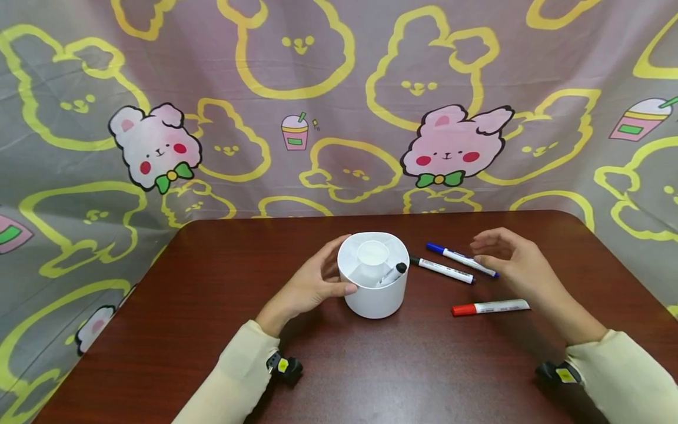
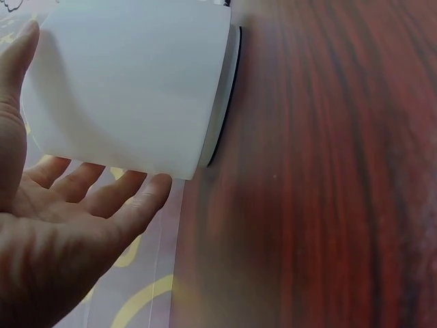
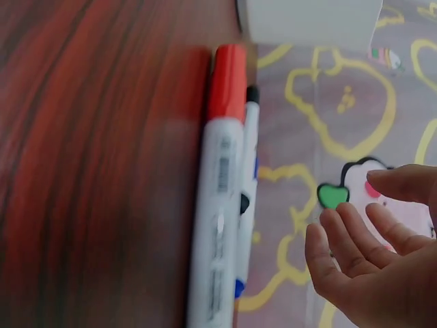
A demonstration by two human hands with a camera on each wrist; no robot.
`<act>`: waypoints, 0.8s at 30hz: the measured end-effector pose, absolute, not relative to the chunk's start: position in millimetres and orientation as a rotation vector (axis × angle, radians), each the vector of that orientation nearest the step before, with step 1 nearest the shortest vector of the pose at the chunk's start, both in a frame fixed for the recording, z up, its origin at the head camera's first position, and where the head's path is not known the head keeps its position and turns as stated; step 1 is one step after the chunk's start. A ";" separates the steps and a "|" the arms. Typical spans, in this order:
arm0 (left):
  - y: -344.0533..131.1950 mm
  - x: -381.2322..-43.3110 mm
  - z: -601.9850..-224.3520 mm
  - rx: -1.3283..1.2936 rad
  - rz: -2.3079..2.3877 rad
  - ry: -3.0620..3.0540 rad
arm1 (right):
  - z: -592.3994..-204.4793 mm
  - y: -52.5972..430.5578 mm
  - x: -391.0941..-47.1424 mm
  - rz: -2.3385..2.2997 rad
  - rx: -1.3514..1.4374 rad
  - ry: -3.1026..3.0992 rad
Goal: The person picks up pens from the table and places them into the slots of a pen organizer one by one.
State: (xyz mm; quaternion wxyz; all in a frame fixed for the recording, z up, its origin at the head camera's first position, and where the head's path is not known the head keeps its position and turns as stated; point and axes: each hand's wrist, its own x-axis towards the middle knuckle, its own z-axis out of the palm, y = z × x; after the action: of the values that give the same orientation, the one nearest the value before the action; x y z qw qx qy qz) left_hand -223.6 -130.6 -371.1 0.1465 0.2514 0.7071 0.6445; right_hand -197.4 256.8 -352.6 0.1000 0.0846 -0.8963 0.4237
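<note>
1. Setting: desk-type workspace with a recording set-up; whether in a home, office or lab cannot be told.
2. Bench (image 1: 424, 365): dark red-brown wood grain, rounded far corners.
3. Backdrop: hanging cloth (image 1: 339, 118) behind the bench, lightly creased, printed with yellow cartoon outlines and pink rabbit faces.
4. Stationery on bench: markers (image 1: 445, 270) beside a white holder (image 1: 376, 303).
5. Recording gear: small black devices (image 1: 290, 372) at both wrists.

4 markers (image 1: 502, 307) (image 1: 466, 260) (image 1: 446, 271) (image 1: 389, 276), 1 holder (image 1: 373, 303), 2 hands (image 1: 312, 278) (image 1: 524, 268), 2 sleeves (image 1: 233, 377) (image 1: 625, 380), 2 wrist cameras (image 1: 286, 368) (image 1: 557, 373), 1 table (image 1: 212, 306), 1 curtain (image 1: 339, 121).
</note>
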 end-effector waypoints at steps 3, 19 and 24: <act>-129.4 -223.9 -370.6 0.731 1.854 2.023 | -358.0 262.1 -202.5 1.233 0.226 -2.671; -122.6 -225.3 -371.1 0.728 1.845 2.020 | -372.3 280.3 -216.3 1.269 0.127 -2.787; -119.9 -225.5 -371.9 0.730 1.842 2.034 | -375.9 282.9 -220.3 1.314 0.125 -2.801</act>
State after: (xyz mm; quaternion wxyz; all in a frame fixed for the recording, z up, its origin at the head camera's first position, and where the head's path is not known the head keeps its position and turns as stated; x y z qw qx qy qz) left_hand -225.5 -119.9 -371.9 0.1507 0.2542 0.7081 0.6413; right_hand -220.3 282.9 -375.9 0.0225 0.0402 -0.9043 0.4243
